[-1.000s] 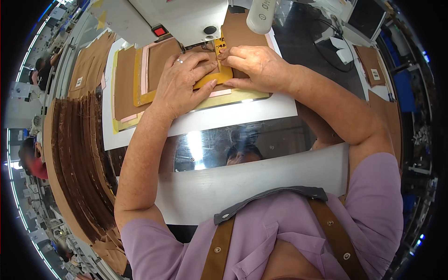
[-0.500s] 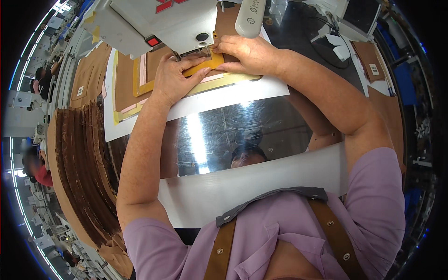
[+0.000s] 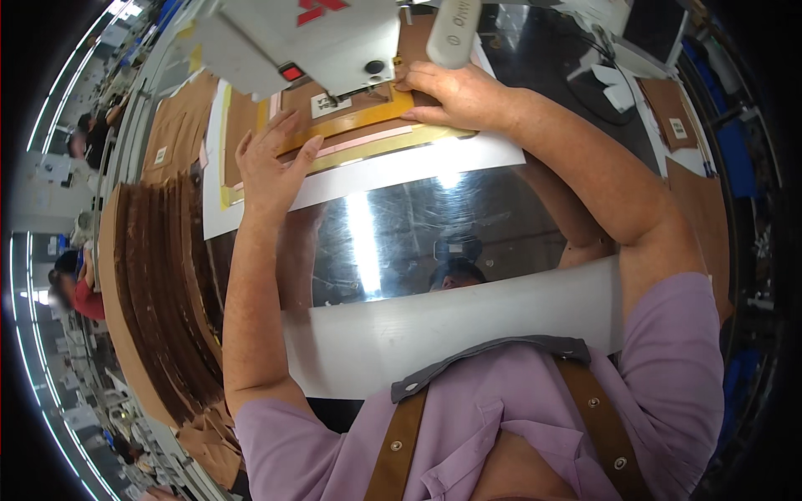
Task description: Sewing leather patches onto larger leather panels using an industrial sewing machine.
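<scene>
A yellow frame [image 3: 359, 121] lies beneath the head of a white sewing machine [image 3: 338, 42]. Inside it are brown material and a white label [image 3: 326, 103] with printed marks, close to the presser foot. My left hand [image 3: 271, 171] is over the frame's left front side, fingers spread and thumb apart; its fingertips are slightly blurred. On the right, my right hand [image 3: 464, 93] rests its fingertips and thumb at the frame's right end, thumb and fingers apart. Pink strips [image 3: 363, 144] and a pale yellow border [image 3: 434, 137] run around the brown work, on a white sheet [image 3: 368, 175].
A shiny metal plate [image 3: 393, 238] covers the table in front of me, with a pale curved surface [image 3: 451, 334] nearer. Stacked brown pieces [image 3: 159, 292] stand at left. Labelled brown pieces [image 3: 668, 113] and a dark-screened device [image 3: 656, 32] are at right. People sit far left.
My left hand has drawn back left and toward me, off the frame's middle, uncovering the white label. The right hand stays at the frame's right end. The whole view has shifted slightly.
</scene>
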Demonstrator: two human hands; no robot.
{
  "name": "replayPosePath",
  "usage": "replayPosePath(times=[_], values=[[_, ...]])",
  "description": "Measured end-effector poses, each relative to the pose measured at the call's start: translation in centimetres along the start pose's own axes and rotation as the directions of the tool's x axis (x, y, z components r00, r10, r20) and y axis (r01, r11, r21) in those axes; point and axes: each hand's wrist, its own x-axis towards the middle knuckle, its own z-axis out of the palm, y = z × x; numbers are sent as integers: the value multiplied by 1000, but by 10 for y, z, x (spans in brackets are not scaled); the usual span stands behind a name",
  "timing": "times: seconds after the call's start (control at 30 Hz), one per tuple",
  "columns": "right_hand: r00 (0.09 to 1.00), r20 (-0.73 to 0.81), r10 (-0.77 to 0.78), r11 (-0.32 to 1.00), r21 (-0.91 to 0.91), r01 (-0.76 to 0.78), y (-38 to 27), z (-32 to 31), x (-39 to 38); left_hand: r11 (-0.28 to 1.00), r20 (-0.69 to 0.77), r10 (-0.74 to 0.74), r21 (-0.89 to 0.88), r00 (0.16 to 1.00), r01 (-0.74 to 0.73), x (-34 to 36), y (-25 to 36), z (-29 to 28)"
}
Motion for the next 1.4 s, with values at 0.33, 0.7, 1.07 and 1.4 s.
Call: replayPosePath(times=[0.33,0.7,1.07,1.4], values=[[997,-72,6,989,-148,-16,37,-2,-31,947,-28,-297,117,954,298,-188,79,-35],[989,-125,80,935,-336,-118,89,3,-39,985,-103,-167,29,981,170,-183,65,-13],[841,-111,530,715,-474,-513,134,-58,-136,967,-30,-235,94,972,237,-181,78,-19],[774,24,632,727,-364,-582,172,-60,-143,961,-2,-255,109,967,254,-182,73,-20]])
